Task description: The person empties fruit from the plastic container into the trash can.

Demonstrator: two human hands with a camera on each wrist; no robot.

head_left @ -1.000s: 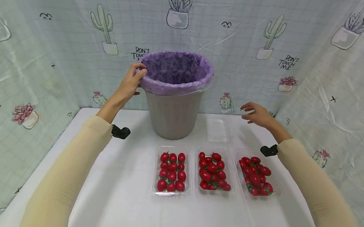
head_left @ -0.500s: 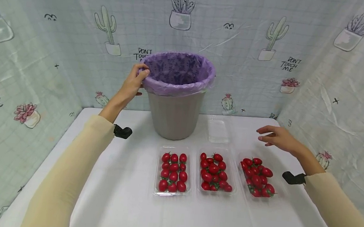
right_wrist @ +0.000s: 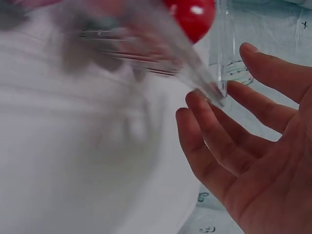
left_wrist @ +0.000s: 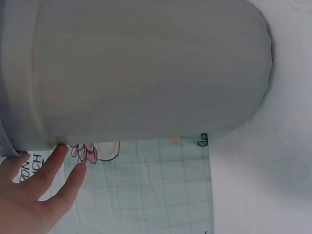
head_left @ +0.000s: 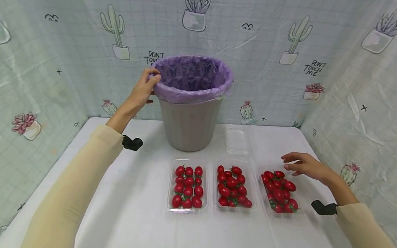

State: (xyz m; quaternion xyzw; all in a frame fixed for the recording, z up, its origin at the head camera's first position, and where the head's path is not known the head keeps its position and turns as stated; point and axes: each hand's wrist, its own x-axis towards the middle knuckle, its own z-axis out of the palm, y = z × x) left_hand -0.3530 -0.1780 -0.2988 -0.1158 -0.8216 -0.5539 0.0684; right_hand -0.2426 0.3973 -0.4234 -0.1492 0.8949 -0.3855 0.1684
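A grey trash bin [head_left: 189, 127] with a purple bag [head_left: 193, 96] folded over its rim stands at the back of the table. My left hand [head_left: 144, 84] grips its left rim; the left wrist view has several fingers [left_wrist: 73, 183] against the outer wall. My right hand [head_left: 305, 165] hovers by the far right corner of the rightmost clear box of cherry tomatoes [head_left: 278, 192]. Its fingers are loosely bent and grip nothing. In the right wrist view the fingers [right_wrist: 214, 131] are beside the clear plastic edge [right_wrist: 219, 95]; whether they touch it I cannot tell.
Two more clear boxes of cherry tomatoes stand in the same row, one at left [head_left: 188, 187] and one in the middle [head_left: 233, 187]. Behind them lies an empty clear plastic tray [head_left: 236, 141]. Cactus-print sheets [head_left: 254, 39] hang around the white table [head_left: 135, 220].
My right hand has come down and to the right, from above the table's back edge to the rightmost tomato box. The left hand keeps its grip on the bin rim.
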